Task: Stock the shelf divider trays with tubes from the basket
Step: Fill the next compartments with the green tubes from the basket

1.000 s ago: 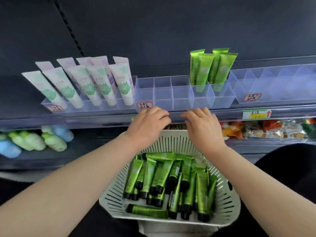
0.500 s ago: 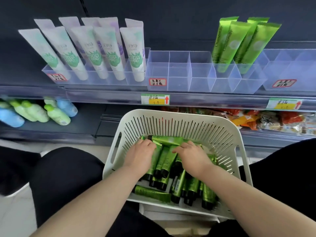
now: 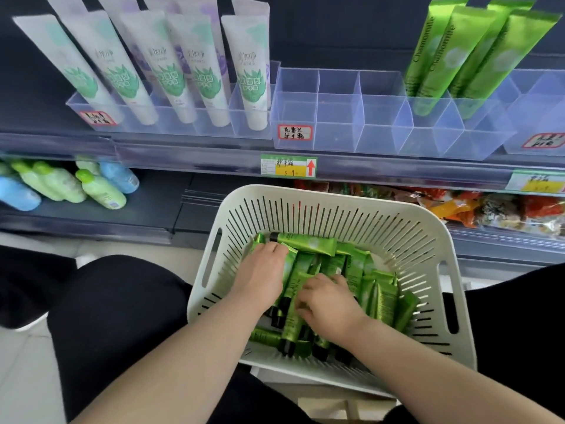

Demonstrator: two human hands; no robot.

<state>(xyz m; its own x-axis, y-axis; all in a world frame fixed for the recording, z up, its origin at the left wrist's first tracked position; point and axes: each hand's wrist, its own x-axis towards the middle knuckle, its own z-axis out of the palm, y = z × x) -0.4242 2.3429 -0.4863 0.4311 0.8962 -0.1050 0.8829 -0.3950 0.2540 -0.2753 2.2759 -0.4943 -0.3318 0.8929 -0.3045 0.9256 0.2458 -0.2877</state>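
Grip: left hand (image 3: 263,278) and right hand (image 3: 330,306) are laid, fingers curled, on glossy green plastic tubes (image 3: 308,243) in the white slotted plastic basket (image 3: 305,192); closure on a tube cannot be told. Basket is set below the clear plastic divider tray (image 3: 336,136), presumably to shorten reach.

Both forearms extended forward, left hand (image 3: 263,270) palm down, right hand (image 3: 328,304) fingers curled inward
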